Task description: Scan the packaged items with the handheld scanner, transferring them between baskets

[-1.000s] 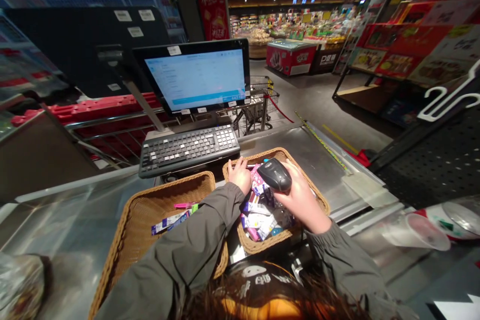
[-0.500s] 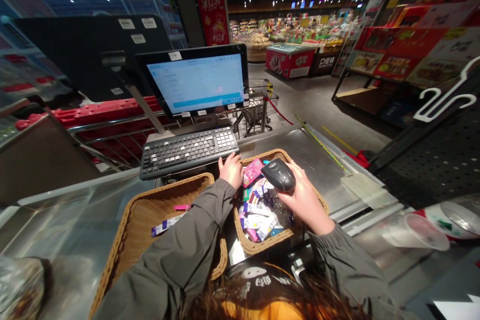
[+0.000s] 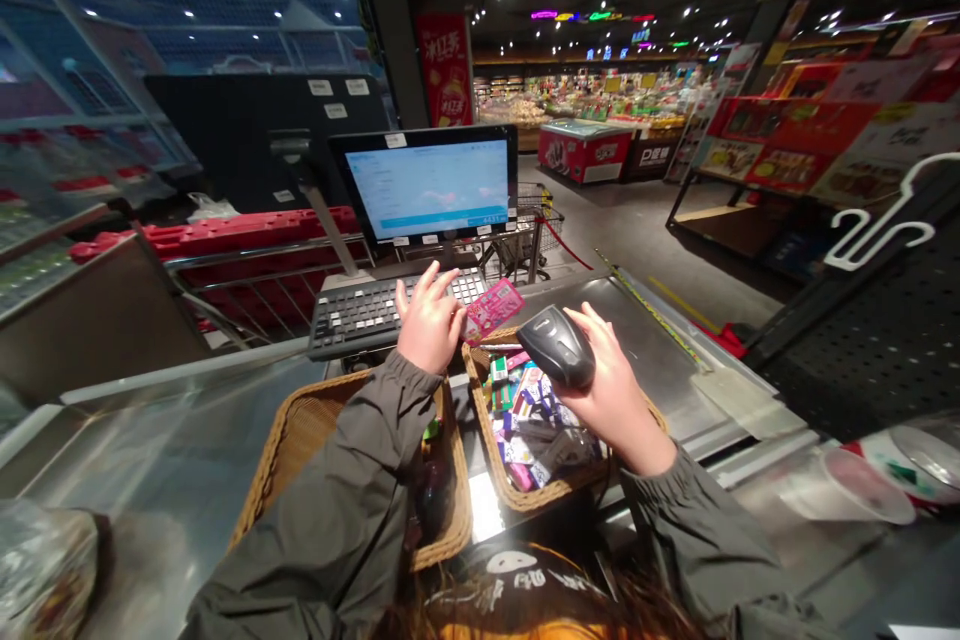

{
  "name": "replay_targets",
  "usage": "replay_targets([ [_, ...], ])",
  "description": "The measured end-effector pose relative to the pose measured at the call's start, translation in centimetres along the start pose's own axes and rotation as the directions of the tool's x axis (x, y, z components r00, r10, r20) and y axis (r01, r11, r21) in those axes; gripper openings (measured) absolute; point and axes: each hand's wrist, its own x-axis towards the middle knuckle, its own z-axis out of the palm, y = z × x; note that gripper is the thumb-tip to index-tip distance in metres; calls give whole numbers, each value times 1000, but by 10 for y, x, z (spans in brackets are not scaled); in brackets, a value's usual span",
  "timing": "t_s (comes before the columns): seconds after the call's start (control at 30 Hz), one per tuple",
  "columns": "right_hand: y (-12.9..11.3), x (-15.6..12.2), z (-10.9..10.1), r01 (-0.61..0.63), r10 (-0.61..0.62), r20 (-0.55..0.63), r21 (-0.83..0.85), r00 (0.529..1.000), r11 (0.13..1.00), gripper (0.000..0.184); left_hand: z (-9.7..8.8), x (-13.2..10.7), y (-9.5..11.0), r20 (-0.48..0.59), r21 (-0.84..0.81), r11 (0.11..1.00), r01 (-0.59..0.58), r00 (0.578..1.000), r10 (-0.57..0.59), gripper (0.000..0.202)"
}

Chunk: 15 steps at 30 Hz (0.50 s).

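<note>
A black handheld barcode scanner is gripped in my right hand, its head pointing left and up over the right wicker basket. Beneath it, that basket holds a heap of small packaged items, mostly white, purple and pink. My left hand is raised over the keyboard, fingers partly spread. A flat pink packet sticks out to the right from beside its thumb, held above the basket rim. My left sleeve covers part of the left wicker basket, where some dark items show.
Behind the keyboard stands a lit monitor, with a second dark screen to its left. A metal counter runs under everything. Plastic cups sit at right; a clear plastic bag lies at the left edge.
My left hand has lifted from the right basket's rim to over the keyboard, and the pink packet has come up out of the basket with it. The scanner stays in my right hand.
</note>
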Motion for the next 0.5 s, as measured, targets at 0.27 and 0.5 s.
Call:
replay_targets([
  [0.27, -41, 14, 8, 101, -99, 45, -42, 994, 994, 56, -31, -19, -18, 6, 40, 998, 44, 999, -45, 21],
  [0.5, -55, 14, 15, 109, -104, 84, -62, 991, 992, 57, -43, -28, -32, -24, 36, 998, 56, 998, -55, 22],
])
